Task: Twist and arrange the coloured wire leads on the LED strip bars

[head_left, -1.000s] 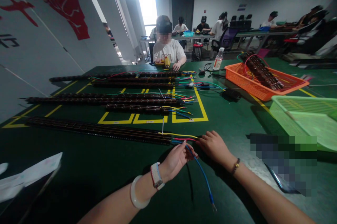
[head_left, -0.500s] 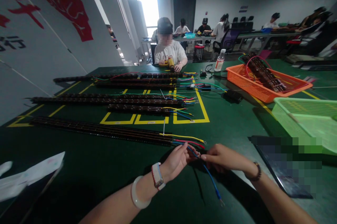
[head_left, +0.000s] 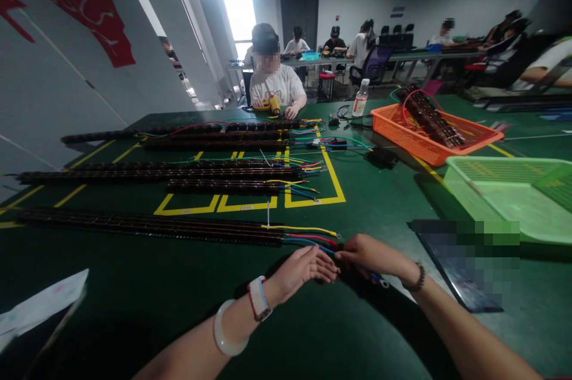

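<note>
A long dark wiring harness point(head_left: 152, 226) lies across the near part of the table, with yellow, red and blue wires coming out of its right end. My right hand point(head_left: 370, 255) is closed in a pinch on the blue wire point(head_left: 327, 249), whose ring terminal point(head_left: 384, 283) sticks out below the palm. Just left of it, my left hand point(head_left: 306, 270) is held palm inward with fingers stretched, beside the blue wire and not gripping it. Next to the fingers, the yellow wire point(head_left: 313, 230) ends in a ring terminal. A white cable tie point(head_left: 268, 213) stands up from the harness.
More harnesses point(head_left: 179, 173) lie farther back over yellow tape outlines. An orange basket point(head_left: 404, 140) holding a harness, a green basket point(head_left: 456, 180) and a dark flat sheet point(head_left: 451, 267) are on the right. Across the table sits a person point(head_left: 277, 82); a bottle point(head_left: 361, 99) stands nearby.
My right hand has drawn the blue wire up and right; its loose end no longer hangs toward me. My left fingers have straightened away from the wire. The view has turned slightly right.
</note>
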A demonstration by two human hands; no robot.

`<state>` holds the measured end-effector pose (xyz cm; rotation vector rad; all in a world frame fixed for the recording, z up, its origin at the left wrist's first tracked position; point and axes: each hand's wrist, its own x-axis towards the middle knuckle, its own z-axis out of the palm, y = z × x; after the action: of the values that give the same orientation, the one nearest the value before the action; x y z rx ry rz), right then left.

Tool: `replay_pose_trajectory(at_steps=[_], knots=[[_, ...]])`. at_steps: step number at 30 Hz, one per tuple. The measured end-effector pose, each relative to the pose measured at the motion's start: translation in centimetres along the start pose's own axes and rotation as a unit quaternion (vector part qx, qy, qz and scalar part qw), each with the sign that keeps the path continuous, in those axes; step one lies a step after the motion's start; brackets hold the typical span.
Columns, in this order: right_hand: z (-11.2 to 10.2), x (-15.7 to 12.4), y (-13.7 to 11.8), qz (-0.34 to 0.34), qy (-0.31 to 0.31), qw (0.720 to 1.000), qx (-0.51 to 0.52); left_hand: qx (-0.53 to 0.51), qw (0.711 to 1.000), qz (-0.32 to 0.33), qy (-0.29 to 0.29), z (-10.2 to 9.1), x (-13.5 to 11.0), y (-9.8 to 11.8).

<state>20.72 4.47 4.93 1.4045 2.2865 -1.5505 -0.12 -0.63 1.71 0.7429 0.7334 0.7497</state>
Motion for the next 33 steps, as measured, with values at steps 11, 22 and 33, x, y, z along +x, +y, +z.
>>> replay_pose_trajectory(at_steps=[11, 22, 33], knots=[[0.9, 1.2, 0.7, 0.067, 0.06, 0.99, -0.109, 0.013, 1.0, 0.01, -0.013, -0.2, 0.0, -0.1], [-4.1, 0.1, 1.1, -0.111, 0.232, 0.966, -0.03, 0.026, 0.999, 0.017, -0.024, -0.3, -0.1, -0.2], [-1.0, 6.1, -2.0, -0.162, 0.008, 0.986, -0.047, 0.058, 0.998, 0.013, -0.013, 0.3, -0.5, 0.2]])
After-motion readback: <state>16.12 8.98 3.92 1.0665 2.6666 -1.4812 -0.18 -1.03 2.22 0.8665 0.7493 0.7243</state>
